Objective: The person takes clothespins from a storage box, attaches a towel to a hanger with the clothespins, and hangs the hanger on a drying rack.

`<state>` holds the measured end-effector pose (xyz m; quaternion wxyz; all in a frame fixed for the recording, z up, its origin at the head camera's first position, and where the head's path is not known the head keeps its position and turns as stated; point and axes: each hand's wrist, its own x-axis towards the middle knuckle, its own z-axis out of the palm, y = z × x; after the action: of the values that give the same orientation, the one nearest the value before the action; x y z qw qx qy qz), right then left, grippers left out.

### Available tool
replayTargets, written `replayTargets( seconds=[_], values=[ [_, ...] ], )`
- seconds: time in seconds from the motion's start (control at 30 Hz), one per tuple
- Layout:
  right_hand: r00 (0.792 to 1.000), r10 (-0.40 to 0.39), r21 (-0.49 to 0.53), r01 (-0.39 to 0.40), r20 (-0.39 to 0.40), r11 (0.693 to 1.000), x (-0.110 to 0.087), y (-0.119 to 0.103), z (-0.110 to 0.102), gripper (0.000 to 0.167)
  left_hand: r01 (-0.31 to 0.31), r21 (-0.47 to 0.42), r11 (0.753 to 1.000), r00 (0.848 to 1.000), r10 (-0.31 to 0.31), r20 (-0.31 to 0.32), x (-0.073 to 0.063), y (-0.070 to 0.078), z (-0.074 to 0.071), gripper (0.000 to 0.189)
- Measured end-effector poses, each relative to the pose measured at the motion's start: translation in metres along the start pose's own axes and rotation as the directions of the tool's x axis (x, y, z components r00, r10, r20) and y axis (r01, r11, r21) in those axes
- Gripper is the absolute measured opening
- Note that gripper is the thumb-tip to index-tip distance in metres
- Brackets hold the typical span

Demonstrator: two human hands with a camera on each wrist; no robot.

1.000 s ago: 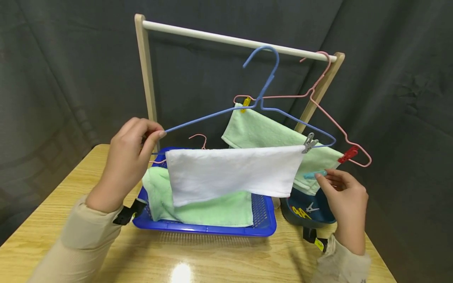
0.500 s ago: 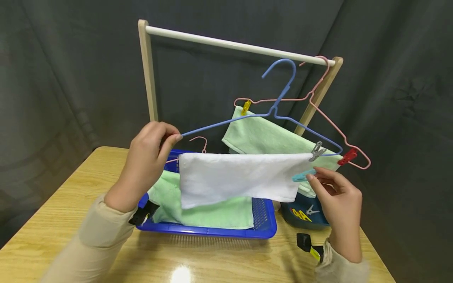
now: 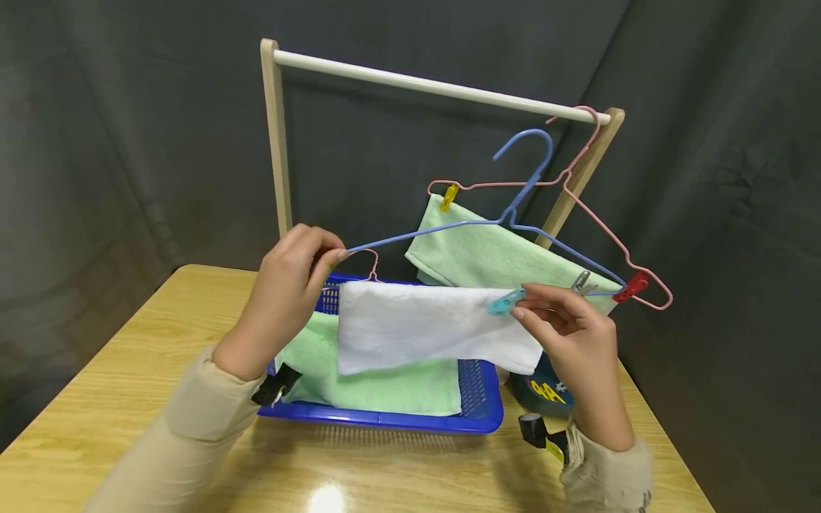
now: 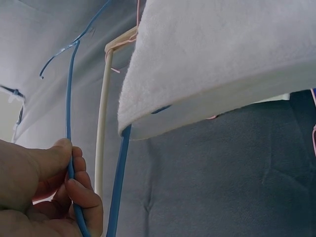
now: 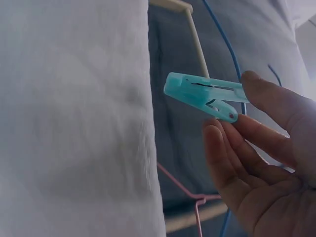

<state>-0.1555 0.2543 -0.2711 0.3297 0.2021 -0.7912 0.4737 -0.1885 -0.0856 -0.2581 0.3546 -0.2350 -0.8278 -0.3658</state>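
My left hand [image 3: 291, 292] pinches the left end of a blue wire hanger [image 3: 442, 227]; the left wrist view shows thumb and fingers curled round the wire. Over the hanger's lower bar drapes a folded white towel [image 3: 410, 328], held near its right end by a grey clothespin [image 3: 581, 281]. In my right hand [image 3: 574, 335] a light-blue clothespin [image 5: 202, 94] is pinched between thumb and fingers. It overlaps the towel's upper right part in the head view; in the right wrist view its tip points at the towel's edge, a small gap apart.
Behind stands a rack with a white rod [image 3: 423, 85]. A pink hanger [image 3: 596, 214] hangs there with a green towel [image 3: 487, 249], yellow clothespin [image 3: 449, 197] and red clothespin [image 3: 633, 286]. Below are a blue basket [image 3: 385, 420] with another green towel and a dark bowl [image 3: 541, 402].
Both hands come together: the left moves right with the blue hanger and white towel, which also sink slightly. The right hand carries the light-blue clothespin left and slightly up, over the towel's edge.
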Motion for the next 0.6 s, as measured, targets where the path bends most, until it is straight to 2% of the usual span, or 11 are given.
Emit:
replayTargets(
  seconds=[0.2, 0.43, 0.6],
  values=[
    [0.999, -0.032, 0.059, 0.03, 0.044, 0.998, 0.007, -0.008, 0.014, 0.033, 0.012, -0.015, 1.0, 0.999, -0.012, 0.032, -0.001, -0.002, 0.005, 0.009],
    [0.987, -0.159, 0.146, 0.153, 0.033, 0.977, 0.02, -0.012, 0.032, 0.033, 0.003, -0.021, 1.0, 1.0, -0.003, 0.018, 0.0, -0.005, 0.005, 0.008],
    [0.983, -0.177, 0.188, 0.166, 0.044, 0.968, 0.026, -0.017, 0.047, 0.033, 0.0, -0.025, 1.0, 1.0, 0.0, 0.005, -0.001, -0.007, 0.004, 0.007]
  ],
)
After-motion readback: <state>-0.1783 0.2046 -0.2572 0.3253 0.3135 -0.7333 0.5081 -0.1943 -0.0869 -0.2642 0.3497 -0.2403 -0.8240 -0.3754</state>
